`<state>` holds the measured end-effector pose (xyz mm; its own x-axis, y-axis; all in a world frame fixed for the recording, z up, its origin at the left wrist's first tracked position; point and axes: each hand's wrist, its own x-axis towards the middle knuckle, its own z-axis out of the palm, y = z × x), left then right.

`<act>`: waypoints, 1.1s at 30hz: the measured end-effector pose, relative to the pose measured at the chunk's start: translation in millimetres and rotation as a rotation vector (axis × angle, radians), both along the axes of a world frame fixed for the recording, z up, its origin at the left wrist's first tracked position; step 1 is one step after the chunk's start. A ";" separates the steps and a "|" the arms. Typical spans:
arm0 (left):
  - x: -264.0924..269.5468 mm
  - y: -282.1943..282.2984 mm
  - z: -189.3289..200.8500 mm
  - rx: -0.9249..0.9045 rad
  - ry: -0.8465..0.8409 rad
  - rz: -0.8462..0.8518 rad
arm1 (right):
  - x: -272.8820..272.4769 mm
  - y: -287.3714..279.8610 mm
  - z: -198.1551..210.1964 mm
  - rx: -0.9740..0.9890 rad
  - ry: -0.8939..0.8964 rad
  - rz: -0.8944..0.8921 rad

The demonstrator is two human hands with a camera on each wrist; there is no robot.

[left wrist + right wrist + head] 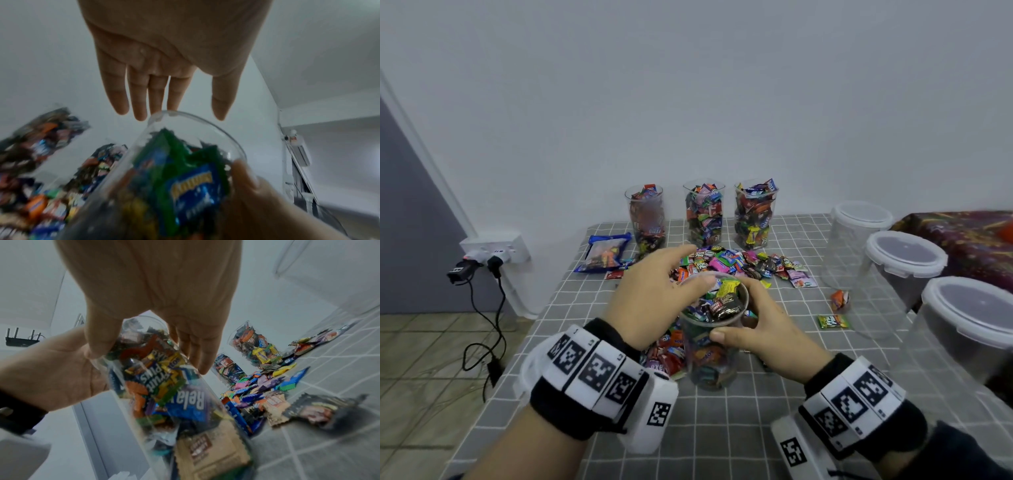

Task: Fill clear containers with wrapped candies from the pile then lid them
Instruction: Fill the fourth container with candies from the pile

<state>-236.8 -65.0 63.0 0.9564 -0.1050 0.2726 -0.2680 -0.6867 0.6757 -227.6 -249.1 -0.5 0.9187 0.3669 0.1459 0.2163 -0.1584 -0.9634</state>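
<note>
Head view: right hand (763,329) wraps a clear cup (710,346) just below the rim, thumb across the near wall, fingers curled round the far side; cup stands packed with wrapped candies (722,301) almost to the top, no lid on it. Left hand (657,294) spread over the cup mouth, fingers nearly straight, tips at the far rim; nothing seen held. Candy pile (743,263) lies on the checked worktop (722,428) just behind the cup. Three filled cups (704,212) in a row by the wall, unlidded. To the right, three larger clear tubs (904,267) with white lids on; their contents cannot be told. A blue candy bag (606,253) lies left of the pile. Left wrist view: left hand (164,68) open, fingers (121,97) extended, tips at the cup (185,146) rim; green and blue wrappers inside. Right wrist view: right hand (156,296) grips the cup (164,386), thumb one side, fingers the other; pile (267,386) and filled cups beyond, blurred.
</note>
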 end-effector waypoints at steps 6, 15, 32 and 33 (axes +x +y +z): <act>-9.4 -1.8 -23.3 -0.194 0.250 -0.107 | 8.9 -8.0 -24.9 -0.133 0.012 0.024; -8.4 -2.9 -39.6 -0.369 0.324 -0.143 | 22.8 -32.1 -43.6 -0.843 0.071 -0.123; 16.7 -6.2 -40.8 -0.393 0.185 -0.093 | 27.6 -38.3 -56.8 -1.241 0.114 -0.039; 21.7 -7.2 -35.3 -0.391 0.172 -0.095 | 27.9 -38.9 -57.7 -1.242 0.113 -0.038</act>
